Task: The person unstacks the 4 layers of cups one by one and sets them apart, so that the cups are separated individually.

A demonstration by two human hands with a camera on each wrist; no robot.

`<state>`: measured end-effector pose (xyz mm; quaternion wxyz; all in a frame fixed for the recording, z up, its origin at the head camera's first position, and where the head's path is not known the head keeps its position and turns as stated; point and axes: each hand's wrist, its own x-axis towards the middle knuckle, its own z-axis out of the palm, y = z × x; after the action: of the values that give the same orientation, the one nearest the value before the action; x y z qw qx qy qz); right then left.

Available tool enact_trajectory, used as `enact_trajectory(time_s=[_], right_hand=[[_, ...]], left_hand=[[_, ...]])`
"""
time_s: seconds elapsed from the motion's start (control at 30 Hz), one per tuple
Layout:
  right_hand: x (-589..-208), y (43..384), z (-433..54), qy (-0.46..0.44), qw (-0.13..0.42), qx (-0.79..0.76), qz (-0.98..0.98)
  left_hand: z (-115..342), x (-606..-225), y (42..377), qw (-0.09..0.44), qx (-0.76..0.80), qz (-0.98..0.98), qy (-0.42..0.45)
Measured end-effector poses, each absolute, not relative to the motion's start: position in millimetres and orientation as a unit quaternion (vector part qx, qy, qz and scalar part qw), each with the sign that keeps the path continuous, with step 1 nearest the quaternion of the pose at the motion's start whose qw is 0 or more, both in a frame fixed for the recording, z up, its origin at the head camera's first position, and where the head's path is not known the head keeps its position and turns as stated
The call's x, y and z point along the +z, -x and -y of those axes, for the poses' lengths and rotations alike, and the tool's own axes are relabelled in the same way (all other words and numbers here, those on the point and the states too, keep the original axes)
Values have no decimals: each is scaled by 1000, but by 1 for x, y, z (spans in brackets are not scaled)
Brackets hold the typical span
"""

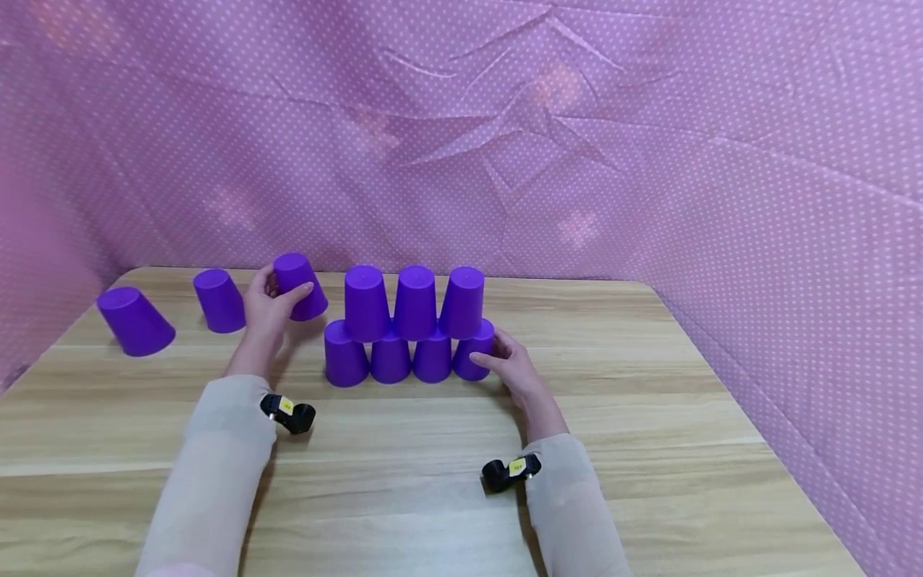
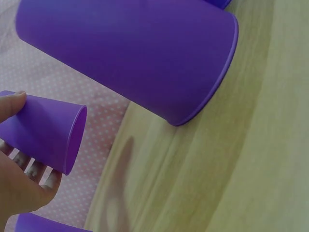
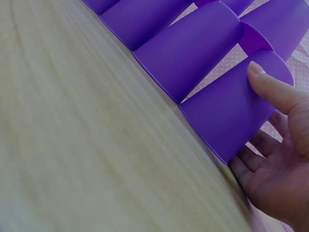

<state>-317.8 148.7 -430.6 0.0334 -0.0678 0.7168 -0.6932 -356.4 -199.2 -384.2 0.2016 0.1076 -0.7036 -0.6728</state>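
Note:
My left hand (image 1: 268,311) grips an upside-down purple cup (image 1: 297,282), thumb on its near side. In the left wrist view this cup (image 2: 46,128) is held off the tabletop, its open rim showing. My right hand (image 1: 517,373) is around the rightmost bottom cup (image 1: 472,357) of a stack. The right wrist view has the thumb on this cup's wall (image 3: 231,111), with the other fingers behind it. Several inverted cups form the bottom row, including the leftmost one (image 1: 346,357). Three more make the upper row, with one in its middle (image 1: 416,300).
Two other inverted purple cups stand at the left, one nearer the corner (image 1: 137,324) and one beside my left hand (image 1: 219,303). Everything rests on a wooden table (image 1: 404,473). A pink dotted cloth (image 1: 461,144) hangs behind and along the sides.

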Motion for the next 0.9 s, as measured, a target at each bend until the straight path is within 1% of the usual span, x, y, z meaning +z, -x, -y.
enact_trajectory(time_s=[0.07, 0.2, 0.3, 0.4, 0.67, 0.9], right_hand=[[-427, 316, -149, 67, 36, -693, -717], [-428, 316, -149, 63, 36, -692, -718], [-431, 318, -149, 66, 31, -691, -719], [-431, 319, -149, 69, 29, -691, -719], [-430, 318, -150, 69, 31, -691, -719], [-430, 318, -150, 67, 32, -691, -719]], left_hand=[[204, -394, 368, 202, -671, 707, -99], [206, -401, 377, 202, -659, 718, -98], [205, -400, 377, 193, -648, 730, -105], [209, -409, 383, 189, -640, 737, -102], [201, -398, 372, 177, -636, 741, -126], [201, -398, 376, 177, -618, 756, -121]])
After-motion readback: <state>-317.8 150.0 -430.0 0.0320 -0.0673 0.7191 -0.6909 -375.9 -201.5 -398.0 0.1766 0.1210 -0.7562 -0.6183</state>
